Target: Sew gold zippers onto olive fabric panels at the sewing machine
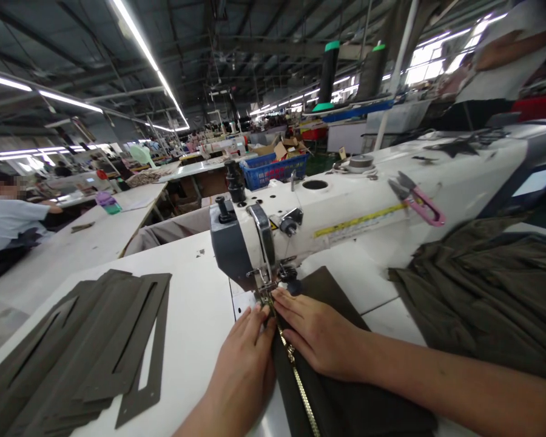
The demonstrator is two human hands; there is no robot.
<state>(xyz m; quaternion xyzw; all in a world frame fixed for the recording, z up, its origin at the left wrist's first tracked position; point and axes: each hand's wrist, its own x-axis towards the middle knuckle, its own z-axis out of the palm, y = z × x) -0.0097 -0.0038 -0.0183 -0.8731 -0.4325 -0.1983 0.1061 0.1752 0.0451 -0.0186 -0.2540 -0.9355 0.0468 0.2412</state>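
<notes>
A dark olive fabric piece (332,297) with a gold metal zipper (304,391) lies under the needle area of a white sewing machine (264,237). My left hand (248,355) presses on the left edge of the zipper, its fingertips just in front of the presser foot (264,291). On the other side my right hand (316,331) lies flat on the fabric, fingers stretched toward the foot. The zipper runs between both hands, its slider (291,351) showing beside the right thumb. The left fingers are partly bent, and whether they pinch the edge is hidden.
Cut olive pieces with slots (113,340) lie stacked on the left of the table. Bunched olive fabric (491,291) lies on the right. Pink-handled thread snips (418,200) rest against the machine arm. Beyond stands a blue crate (273,173); other people sit and stand nearby.
</notes>
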